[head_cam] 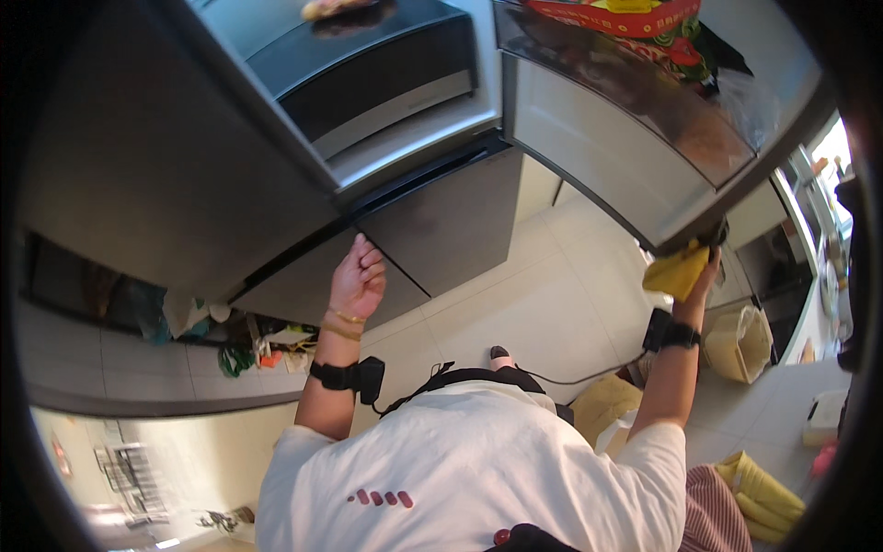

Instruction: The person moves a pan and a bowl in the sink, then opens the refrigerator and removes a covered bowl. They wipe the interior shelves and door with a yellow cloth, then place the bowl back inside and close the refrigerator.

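A refrigerator stands before me, its right door (607,131) swung wide and its left door (152,138) shut. My right hand (705,272) is at the lower outer corner of the swung door, with a yellow cloth (677,273) held against its edge. My left hand (359,276) hangs in front of the lower drawer fronts (441,214), fingers curled, with nothing seen in it. Inside the fridge is a dark-fronted drawer (386,90) with a food item (338,8) on the glass shelf above. Packages (679,52) fill the door's bin.
A lined waste bin (738,345) stands on the tiled floor at right, near a counter (804,310). Yellow and striped cloths (759,490) lie at lower right. Bags and small items (269,345) sit at left. A cable (586,381) runs from my right wrist strap.
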Motion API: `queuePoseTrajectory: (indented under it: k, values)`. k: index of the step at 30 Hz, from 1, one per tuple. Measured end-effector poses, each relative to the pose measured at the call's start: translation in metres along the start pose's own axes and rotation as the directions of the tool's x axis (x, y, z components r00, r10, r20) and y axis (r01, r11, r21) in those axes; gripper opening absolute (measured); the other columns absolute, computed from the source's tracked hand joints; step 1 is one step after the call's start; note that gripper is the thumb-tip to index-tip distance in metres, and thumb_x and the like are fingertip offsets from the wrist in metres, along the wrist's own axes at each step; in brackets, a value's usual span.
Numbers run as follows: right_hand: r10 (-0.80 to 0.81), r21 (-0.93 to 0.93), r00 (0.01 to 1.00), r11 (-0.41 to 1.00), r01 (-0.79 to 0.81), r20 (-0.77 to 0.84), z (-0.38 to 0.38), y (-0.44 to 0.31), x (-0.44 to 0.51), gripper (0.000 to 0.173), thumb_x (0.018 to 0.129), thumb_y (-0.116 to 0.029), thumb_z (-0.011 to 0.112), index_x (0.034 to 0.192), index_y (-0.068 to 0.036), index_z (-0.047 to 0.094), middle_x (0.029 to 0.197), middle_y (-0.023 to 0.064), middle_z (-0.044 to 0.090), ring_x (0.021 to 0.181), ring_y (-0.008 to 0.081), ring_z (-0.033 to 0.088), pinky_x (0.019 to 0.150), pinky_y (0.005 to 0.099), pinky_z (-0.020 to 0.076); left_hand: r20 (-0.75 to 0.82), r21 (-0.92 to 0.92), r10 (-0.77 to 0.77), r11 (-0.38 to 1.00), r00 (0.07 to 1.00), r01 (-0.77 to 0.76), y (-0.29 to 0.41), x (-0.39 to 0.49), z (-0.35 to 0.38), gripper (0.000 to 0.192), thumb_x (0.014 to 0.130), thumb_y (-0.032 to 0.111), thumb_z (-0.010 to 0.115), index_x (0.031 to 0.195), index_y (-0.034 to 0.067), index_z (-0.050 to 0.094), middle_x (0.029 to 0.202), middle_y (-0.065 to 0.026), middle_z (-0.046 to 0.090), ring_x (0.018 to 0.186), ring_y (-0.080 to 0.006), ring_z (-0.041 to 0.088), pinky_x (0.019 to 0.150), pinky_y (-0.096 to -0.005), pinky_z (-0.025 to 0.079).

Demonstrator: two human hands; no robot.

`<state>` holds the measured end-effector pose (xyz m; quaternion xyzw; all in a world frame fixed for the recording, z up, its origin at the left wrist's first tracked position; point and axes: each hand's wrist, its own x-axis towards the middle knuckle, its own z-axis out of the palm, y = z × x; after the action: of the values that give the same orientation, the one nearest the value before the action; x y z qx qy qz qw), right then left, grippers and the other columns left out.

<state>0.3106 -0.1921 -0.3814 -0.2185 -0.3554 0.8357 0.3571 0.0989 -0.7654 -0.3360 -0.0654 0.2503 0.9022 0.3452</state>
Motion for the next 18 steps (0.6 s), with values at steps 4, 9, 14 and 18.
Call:
queuePoseTrajectory:
  k: [4,9,14,18]
  values:
    - [-0.079,-0.058,0.996,0.995,0.081,0.045,0.014,0.018,-0.073,0.039,0.097,-0.042,0.048,0.112,-0.008,0.059,0.096,0.0059,0.064,0.086,0.022,0.062,0.076,0.0352,0.0527,0.012,0.028,-0.021,0.999,1.0,0.021,-0.002,-0.004,0.006,0.031,0.105,0.032,0.044,0.079,0.015,0.047,0.066,0.005,0.041,0.052,-0.0047,0.036,0.046,-0.0172,0.029]
    - [0.044,0.124,0.995,0.991,-0.055,0.093,0.043,0.051,-0.15,0.044,0.097,-0.044,0.048,0.114,-0.005,0.058,0.091,0.0099,0.066,0.082,0.0277,0.065,0.083,0.0401,0.055,0.073,0.043,-0.109,0.993,0.991,0.106,-0.005,-0.015,0.002,0.031,0.104,0.032,0.048,0.078,0.015,0.047,0.066,0.0048,0.042,0.052,-0.004,0.034,0.046,-0.0162,0.03]
    - [0.233,0.147,0.945,0.951,-0.271,0.231,0.078,0.094,-0.216,0.048,0.094,-0.049,0.05,0.104,-0.003,0.062,0.088,0.0133,0.069,0.077,0.0318,0.068,0.083,0.0437,0.0542,0.074,0.056,-0.113,0.992,0.991,0.109,0.001,-0.043,-0.016,0.031,0.104,0.033,0.048,0.078,0.015,0.047,0.067,0.0049,0.042,0.052,-0.0038,0.035,0.046,-0.0151,0.03]
    - [0.417,0.149,0.836,0.858,-0.491,0.356,0.114,0.129,-0.256,0.056,0.091,-0.056,0.051,0.107,-0.003,0.062,0.092,0.0122,0.069,0.081,0.0311,0.066,0.086,0.0452,0.0529,0.081,0.049,-0.109,0.993,0.991,0.106,0.012,-0.071,-0.036,0.032,0.104,0.033,0.047,0.078,0.015,0.047,0.066,0.0049,0.042,0.052,-0.0037,0.035,0.046,-0.015,0.031]
